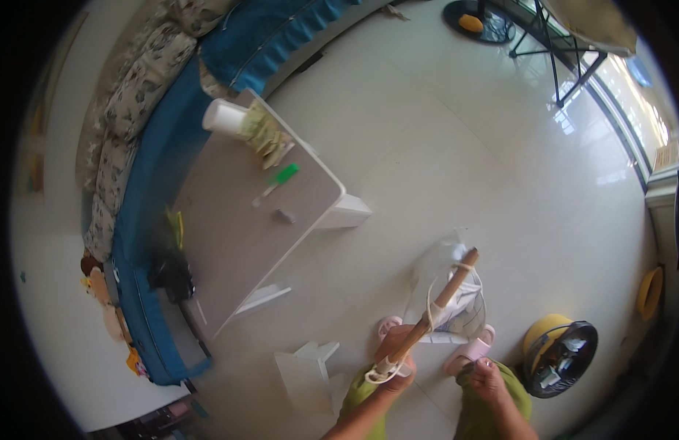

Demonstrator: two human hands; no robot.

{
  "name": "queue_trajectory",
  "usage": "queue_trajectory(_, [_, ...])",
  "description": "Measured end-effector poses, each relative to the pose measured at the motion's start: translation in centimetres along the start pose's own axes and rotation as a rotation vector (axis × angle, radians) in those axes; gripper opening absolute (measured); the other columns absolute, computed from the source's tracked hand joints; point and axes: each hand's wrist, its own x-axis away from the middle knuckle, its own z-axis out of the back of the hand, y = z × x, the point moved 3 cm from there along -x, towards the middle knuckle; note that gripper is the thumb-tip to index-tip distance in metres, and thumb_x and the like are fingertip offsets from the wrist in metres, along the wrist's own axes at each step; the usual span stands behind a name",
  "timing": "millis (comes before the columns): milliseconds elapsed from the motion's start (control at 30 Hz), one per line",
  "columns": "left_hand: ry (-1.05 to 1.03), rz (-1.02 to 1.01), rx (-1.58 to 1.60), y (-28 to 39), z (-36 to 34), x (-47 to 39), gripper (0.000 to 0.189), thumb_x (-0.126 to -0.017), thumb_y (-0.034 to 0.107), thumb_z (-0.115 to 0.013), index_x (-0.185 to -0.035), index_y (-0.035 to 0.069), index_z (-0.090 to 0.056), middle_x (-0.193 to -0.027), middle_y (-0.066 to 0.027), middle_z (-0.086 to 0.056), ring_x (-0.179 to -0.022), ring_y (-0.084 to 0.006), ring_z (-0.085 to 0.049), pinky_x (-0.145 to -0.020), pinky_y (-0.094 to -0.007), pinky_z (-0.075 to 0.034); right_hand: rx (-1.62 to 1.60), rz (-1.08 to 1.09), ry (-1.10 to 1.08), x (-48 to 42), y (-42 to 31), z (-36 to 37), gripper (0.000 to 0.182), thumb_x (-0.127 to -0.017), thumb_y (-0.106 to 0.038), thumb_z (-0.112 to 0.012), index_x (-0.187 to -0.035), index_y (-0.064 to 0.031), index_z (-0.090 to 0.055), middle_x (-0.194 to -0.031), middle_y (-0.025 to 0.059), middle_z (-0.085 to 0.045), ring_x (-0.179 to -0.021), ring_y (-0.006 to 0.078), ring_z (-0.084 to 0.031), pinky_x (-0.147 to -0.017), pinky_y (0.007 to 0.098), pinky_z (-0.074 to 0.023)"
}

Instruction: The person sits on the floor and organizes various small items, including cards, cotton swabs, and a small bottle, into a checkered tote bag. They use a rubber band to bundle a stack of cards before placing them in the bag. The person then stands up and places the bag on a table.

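Observation:
My left hand (400,371) is closed around the lower end of a wooden stick (452,286), which slants up and to the right. Pale cord (379,378) is wound and looped near this hand, and more cord is tied along the stick and at its far end. Beyond the stick, a clear plastic bag (435,264) with whitish material (463,300) in it lies by my feet. My right hand (487,379) is over my right knee with its fingers curled; whether something small is pinched in it cannot be told.
A low table (229,220) stands to the left, bearing a white container (224,116), folded greenish pieces (265,137) and a green-handled tool (286,174). A small white stool (303,374) is near my left leg. A yellow bin (542,335) with a black liner stands right. A blue-covered sofa (152,181) lies behind the table.

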Motion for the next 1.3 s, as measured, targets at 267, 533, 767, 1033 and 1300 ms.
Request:
queue_trajectory(267, [0.406,0.585,0.123,8.7,13.3,8.1,0.024,-0.089,0.013,-0.052,-0.106,-0.004,-0.049,-0.099,-0.0117,-0.056,-0.088,-0.0195,-0.053,-0.079,-0.0331,-0.043,0.373,0.087,0.243,14.1,3.8,-8.7,0.02,-0.086,-0.014,-0.054,-0.07,-0.0158,-0.042,-0.052,-0.0072,-0.027,-0.04,0.0047,-0.025,-0.035,0.0209,-0.0186])
queue_trajectory(533, [0.912,0.626,0.399,17.0,29.1,9.8,0.031,-0.089,0.014,-0.051,-0.108,-0.01,-0.047,-0.104,-0.0127,-0.055,-0.091,-0.0172,-0.053,-0.081,-0.0311,-0.041,0.464,0.171,-0.308,18.5,-1.7,-32.3,0.017,-0.086,-0.018,-0.054,-0.075,-0.0094,-0.044,-0.058,-0.005,-0.031,-0.047,0.0043,-0.026,-0.04,0.0178,-0.0211])
queue_trajectory(767, [1.013,0.656,0.521,20.3,39.3,11.3,0.043,-0.089,0.021,-0.054,-0.116,-0.009,-0.041,-0.113,-0.0153,-0.051,-0.1,-0.0211,-0.05,-0.089,-0.0341,-0.038,0.418,0.094,-0.544,21.1,3.8,-47.0,0.021,-0.088,-0.023,-0.05,-0.075,-0.0083,-0.043,-0.059,-0.0039,-0.029,-0.05,0.0051,-0.025,-0.041,0.018,-0.0205])
queue_trajectory(1033, [1.126,0.486,0.562,21.5,44.9,11.2,0.051,-0.09,0.027,-0.05,-0.125,-0.006,-0.034,-0.124,-0.0175,-0.044,-0.11,-0.0267,-0.047,-0.095,-0.0402,-0.035,0.455,0.087,-0.439,16.2,5.6,-50.7,0.024,-0.092,-0.027,-0.046,-0.077,-0.0083,-0.047,-0.065,-0.0026,-0.038,-0.051,0.0047,-0.029,-0.041,0.0173,-0.0207])
queue_trajectory(1300, [1.273,0.555,0.402,18.0,43.1,10.4,0.054,-0.089,0.026,-0.051,-0.13,-0.002,-0.029,-0.127,-0.0168,-0.042,-0.112,-0.0279,-0.046,-0.097,-0.0398,-0.035,0.949,0.119,-0.289,0.1,1.1,-53.2,0.016,-0.09,-0.022,-0.048,-0.086,-0.0068,-0.053,-0.057,-0.006,-0.034,-0.043,0.0034,-0.027,-0.037,0.019,-0.0216])
